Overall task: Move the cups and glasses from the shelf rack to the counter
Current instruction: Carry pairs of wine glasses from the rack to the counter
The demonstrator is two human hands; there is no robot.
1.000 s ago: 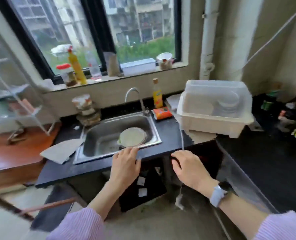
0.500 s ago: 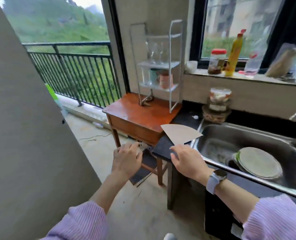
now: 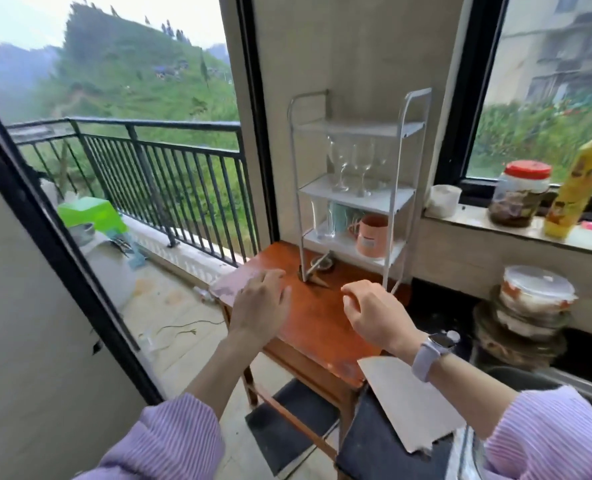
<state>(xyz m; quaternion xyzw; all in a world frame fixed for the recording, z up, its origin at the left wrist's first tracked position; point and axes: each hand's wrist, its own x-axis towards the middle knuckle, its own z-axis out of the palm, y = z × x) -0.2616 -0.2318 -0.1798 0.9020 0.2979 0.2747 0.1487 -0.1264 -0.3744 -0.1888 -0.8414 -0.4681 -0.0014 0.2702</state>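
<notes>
Both hands, left [image 3: 260, 304] and right [image 3: 374, 315], hovered empty and relaxed over the tabletop [image 3: 315, 327] while the shelf rack [image 3: 357, 195] held wine glasses [image 3: 351, 164] above a pink mug [image 3: 372, 235].

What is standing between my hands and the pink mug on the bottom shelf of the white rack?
Nothing visible blocks it. The left hand and right hand hover empty over the brown wooden table, and the pink plastic mug stands at the open front of the white metal shelf rack, beside clear tumblers.

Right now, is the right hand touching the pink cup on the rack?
Apart. The head view shows the right hand open above the wooden table, well short of the pink cup.
</notes>
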